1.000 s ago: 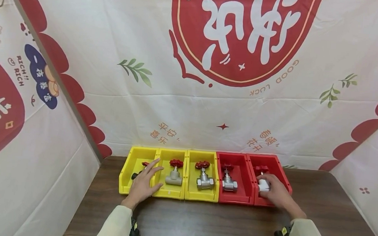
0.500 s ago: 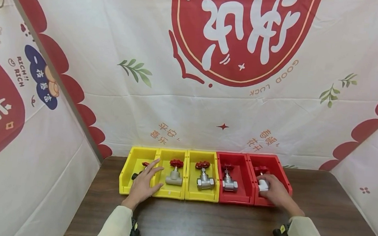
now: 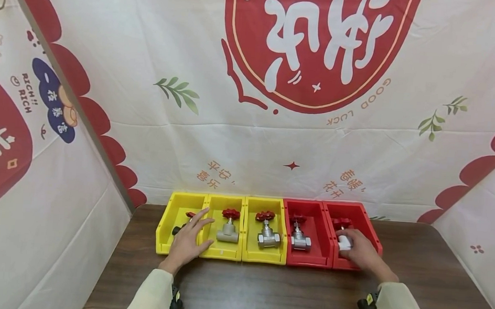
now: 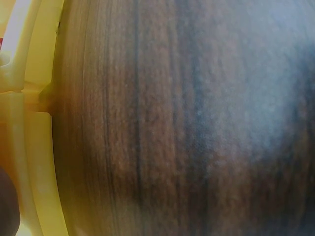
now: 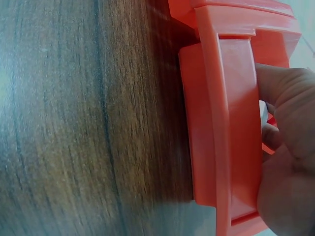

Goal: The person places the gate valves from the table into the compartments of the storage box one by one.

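Observation:
In the head view, my right hand (image 3: 359, 248) reaches into the rightmost red bin (image 3: 373, 230). Its fingers and thumb grip a white valve (image 3: 345, 242) with a red handwheel (image 3: 342, 222); the hand covers part of the body. The right wrist view shows curled fingers (image 5: 290, 88) behind the bin's front wall, with only a sliver of white visible. My left hand (image 3: 187, 241) lies over the divider of the two leftmost yellow bins (image 3: 177, 200), fingers spread. Beneath it, a valve with a red handle (image 3: 190, 214) and black end (image 3: 176, 230) is mostly hidden.
A grey valve (image 3: 227, 233) lies in the second yellow bin, a metal valve (image 3: 269, 237) in the third. Another metal valve (image 3: 299, 239) is in the left red bin (image 3: 319, 260). The bins stand in a row on a wooden table (image 3: 238, 292), before a printed cloth (image 3: 248, 149).
My right hand and wrist have shifted very slightly left, and the white valve has tilted a little in its bin. The left hand has stayed in place.

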`<move>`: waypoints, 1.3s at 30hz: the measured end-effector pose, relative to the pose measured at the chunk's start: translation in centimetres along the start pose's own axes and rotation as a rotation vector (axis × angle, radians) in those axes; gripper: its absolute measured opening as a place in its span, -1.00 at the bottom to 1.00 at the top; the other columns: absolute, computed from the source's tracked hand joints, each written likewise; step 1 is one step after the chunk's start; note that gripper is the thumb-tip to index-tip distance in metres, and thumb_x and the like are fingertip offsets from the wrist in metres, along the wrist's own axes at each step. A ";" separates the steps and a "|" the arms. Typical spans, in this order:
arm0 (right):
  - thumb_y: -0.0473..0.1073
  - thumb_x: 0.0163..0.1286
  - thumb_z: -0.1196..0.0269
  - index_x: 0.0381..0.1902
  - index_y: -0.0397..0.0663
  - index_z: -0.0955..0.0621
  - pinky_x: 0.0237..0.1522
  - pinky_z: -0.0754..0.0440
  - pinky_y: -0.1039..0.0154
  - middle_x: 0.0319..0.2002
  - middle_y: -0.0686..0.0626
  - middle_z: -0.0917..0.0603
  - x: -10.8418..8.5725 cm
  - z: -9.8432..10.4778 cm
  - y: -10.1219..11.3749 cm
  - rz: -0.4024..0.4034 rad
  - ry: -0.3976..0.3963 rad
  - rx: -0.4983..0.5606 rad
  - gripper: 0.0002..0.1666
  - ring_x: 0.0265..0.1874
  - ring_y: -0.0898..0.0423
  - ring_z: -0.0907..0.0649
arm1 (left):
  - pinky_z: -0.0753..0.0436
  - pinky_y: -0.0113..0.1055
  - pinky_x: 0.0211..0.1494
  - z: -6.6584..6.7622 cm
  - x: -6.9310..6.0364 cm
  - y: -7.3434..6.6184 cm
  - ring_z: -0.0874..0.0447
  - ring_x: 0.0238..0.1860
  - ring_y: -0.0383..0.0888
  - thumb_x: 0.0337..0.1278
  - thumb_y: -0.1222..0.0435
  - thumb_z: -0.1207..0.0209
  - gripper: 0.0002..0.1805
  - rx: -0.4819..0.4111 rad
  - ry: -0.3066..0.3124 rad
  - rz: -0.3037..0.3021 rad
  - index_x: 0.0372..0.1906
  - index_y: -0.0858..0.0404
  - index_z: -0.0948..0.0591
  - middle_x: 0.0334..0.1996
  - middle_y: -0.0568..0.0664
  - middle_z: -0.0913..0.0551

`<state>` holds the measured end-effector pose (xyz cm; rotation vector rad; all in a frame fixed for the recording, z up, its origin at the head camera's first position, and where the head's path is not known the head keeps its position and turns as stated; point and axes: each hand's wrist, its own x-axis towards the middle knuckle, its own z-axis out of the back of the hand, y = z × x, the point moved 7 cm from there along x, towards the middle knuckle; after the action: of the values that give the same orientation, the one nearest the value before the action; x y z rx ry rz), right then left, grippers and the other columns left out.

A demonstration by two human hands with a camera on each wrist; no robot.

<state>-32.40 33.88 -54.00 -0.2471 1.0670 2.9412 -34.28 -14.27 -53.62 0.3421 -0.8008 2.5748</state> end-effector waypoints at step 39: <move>-0.10 0.04 -0.49 0.22 -0.17 -0.41 -0.08 -0.50 -0.27 0.20 -0.31 -0.38 -5.1 3.6 4.5 0.172 -0.205 -0.097 -0.19 0.15 -0.33 -0.36 | -0.20 0.18 0.30 2.8 -0.6 -1.6 -0.21 0.36 0.08 0.14 0.06 -0.28 -0.27 -0.174 0.060 0.076 0.41 0.08 -0.32 0.41 -0.08 -0.26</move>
<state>-28.16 32.95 -47.65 0.1519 0.9657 3.0856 -32.70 -14.96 -50.82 0.1833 -1.0246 2.5483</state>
